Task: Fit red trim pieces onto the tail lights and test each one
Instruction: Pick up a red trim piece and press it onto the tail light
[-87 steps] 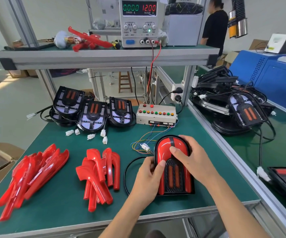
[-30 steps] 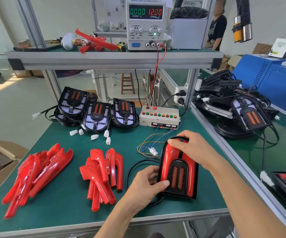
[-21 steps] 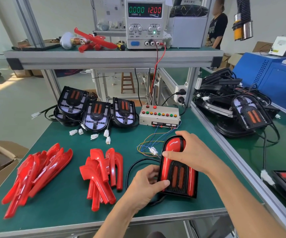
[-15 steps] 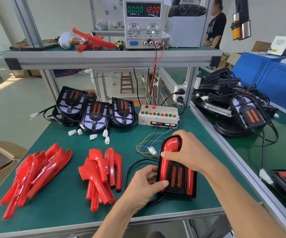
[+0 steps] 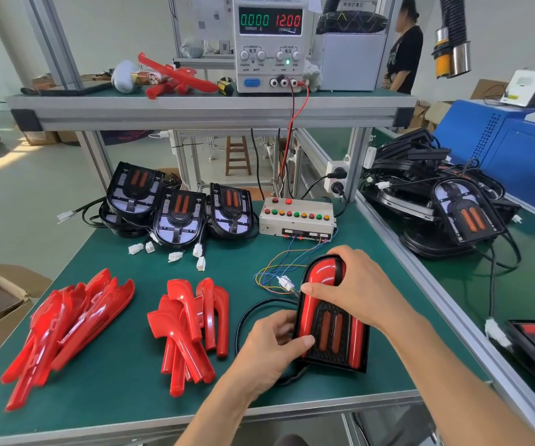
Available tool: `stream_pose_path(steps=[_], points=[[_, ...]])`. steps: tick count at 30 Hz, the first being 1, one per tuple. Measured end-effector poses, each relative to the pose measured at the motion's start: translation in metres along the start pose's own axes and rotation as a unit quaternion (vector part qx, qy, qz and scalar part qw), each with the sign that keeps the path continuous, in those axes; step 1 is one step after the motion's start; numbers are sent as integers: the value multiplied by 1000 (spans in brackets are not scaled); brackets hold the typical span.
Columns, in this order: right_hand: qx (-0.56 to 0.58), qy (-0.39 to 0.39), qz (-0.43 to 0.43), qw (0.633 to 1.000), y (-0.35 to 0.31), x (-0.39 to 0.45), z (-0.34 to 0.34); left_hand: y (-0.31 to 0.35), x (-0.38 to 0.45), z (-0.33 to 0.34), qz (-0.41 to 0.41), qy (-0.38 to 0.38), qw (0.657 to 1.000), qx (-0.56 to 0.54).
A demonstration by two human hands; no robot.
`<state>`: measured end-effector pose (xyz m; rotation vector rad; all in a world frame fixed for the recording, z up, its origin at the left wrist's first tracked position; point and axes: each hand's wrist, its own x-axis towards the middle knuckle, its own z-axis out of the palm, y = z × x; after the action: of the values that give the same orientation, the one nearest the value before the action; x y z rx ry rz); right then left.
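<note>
Red trim pieces [image 5: 192,329], green table [image 5: 124,387].

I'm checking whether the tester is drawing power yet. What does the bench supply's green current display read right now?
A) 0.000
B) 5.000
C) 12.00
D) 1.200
A: the green current display on the power supply reads 0.000, while the red voltage display beside it reads 12.00.

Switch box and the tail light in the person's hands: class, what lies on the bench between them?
In the head view, thin coloured wires run from the switch box across the green mat to a small white connector beside the tail light.
</note>
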<state>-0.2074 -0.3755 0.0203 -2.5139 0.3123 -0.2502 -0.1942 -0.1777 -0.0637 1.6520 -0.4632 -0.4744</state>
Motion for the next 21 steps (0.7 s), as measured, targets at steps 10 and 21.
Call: stream_pose_path(steps=[10, 21], points=[[9, 29, -9, 1000, -2, -3, 6, -2, 0, -1, -1, 7, 1000, 10], [246, -49, 42, 967, 13, 4, -14, 1, 0, 0, 2, 3, 1000, 28]])
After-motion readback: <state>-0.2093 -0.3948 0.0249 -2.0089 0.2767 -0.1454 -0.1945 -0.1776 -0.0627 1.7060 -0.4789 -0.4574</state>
